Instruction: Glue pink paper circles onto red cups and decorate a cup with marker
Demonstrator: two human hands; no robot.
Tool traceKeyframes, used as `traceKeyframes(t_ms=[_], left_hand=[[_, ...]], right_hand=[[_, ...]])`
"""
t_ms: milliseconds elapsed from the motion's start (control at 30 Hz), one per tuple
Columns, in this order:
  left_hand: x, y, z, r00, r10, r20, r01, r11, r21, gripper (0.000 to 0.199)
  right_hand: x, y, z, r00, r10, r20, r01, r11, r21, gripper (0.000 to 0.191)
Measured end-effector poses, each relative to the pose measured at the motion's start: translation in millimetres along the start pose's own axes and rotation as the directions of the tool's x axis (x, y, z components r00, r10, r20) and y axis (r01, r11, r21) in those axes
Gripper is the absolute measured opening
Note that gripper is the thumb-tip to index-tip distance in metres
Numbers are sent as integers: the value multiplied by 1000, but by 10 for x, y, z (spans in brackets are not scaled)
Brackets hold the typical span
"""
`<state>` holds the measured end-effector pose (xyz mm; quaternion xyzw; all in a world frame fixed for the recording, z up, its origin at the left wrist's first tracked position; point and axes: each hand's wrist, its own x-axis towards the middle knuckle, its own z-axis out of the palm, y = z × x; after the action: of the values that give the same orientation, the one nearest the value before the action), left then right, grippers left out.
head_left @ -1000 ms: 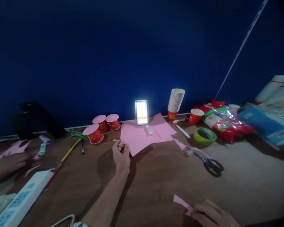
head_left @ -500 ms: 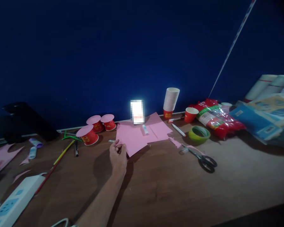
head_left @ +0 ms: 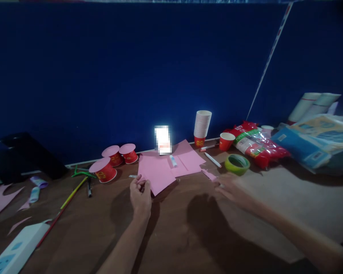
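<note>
My left hand (head_left: 140, 196) has its fingers curled closed at the near left corner of a sheet of pink paper (head_left: 160, 179), pinching its edge. A glue stick (head_left: 173, 161) lies on the pink paper. To the right, my right hand (head_left: 231, 188) is low over the table, blurred, with its fingertips beside a pink paper scrap (head_left: 208, 174). It covers the spot where the scissors lay, so whether it touches them is hidden. Left of the paper stand red paper cups (head_left: 103, 173), upside down, with round pink discs on top.
A stack of paper cups (head_left: 202, 127), a single red cup (head_left: 226, 142), a white marker (head_left: 213, 160), yellow-green tape (head_left: 237, 164) and a red bag of cups (head_left: 260, 146) are on the right. A bright phone (head_left: 162, 140) stands behind. A power strip (head_left: 23, 245) lies front left.
My right hand has come in from the right and now covers the scissors' place. My left hand stays at the paper's corner. The view has shifted slightly.
</note>
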<state>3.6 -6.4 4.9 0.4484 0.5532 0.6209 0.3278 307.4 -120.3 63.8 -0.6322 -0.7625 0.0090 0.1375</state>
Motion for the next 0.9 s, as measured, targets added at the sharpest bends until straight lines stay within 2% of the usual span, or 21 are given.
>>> traceKeyframes(t_ms=[100, 200, 433, 567, 733, 900], left_hand=[[-6, 21, -4, 1000, -2, 0, 2, 1000, -2, 49], [-4, 23, 2, 1000, -13, 19, 14, 1000, -5, 49], [-1, 1, 24, 999, -22, 37, 24, 999, -34, 48], [-12, 12, 19, 999, -26, 39, 28, 998, -49, 48], [-2, -12, 20, 998, -18, 55, 21, 998, -60, 45], [10, -30, 20, 998, -11, 54, 13, 999, -29, 44]], right_hand=[[606, 76, -73, 990, 63, 128, -50, 993, -105, 25], [824, 123, -2, 966, 116, 232, -75, 981, -180, 32], [922, 100, 79, 934, 88, 345, -16, 978, -207, 17], [913, 117, 95, 942, 67, 330, -5, 983, -184, 15], [981, 277, 75, 947, 185, 264, -138, 973, -185, 26], [1142, 374, 138, 915, 308, 261, -262, 945, -198, 29]])
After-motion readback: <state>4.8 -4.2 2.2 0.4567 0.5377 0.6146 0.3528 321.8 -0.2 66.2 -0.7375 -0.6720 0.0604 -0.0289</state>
